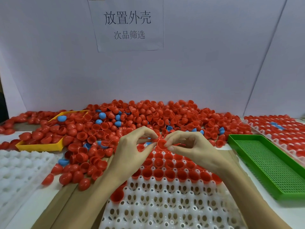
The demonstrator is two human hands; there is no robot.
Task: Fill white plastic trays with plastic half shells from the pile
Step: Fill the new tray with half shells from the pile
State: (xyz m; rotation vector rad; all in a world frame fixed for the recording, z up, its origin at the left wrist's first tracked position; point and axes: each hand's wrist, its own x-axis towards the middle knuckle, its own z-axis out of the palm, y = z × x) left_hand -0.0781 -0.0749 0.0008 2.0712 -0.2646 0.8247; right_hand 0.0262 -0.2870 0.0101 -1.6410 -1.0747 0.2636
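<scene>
Nearest you, the white plastic tray (165, 204) is filled only in its far rows. Over them your left hand (132, 151) and right hand (191, 149) both pinch one red half shell (161, 143). Beyond lies the pile (148, 119), a yellow tray (39, 146) buried at its left and a green tray (267, 166) at right.

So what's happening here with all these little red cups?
A person is filling a white tray with plastic half shells from the big pile. Both the left hand and the right hand pinch a red shell over the tray's far end. The far rows are filled; the near rows are empty. A green tray sits at the right.
</scene>
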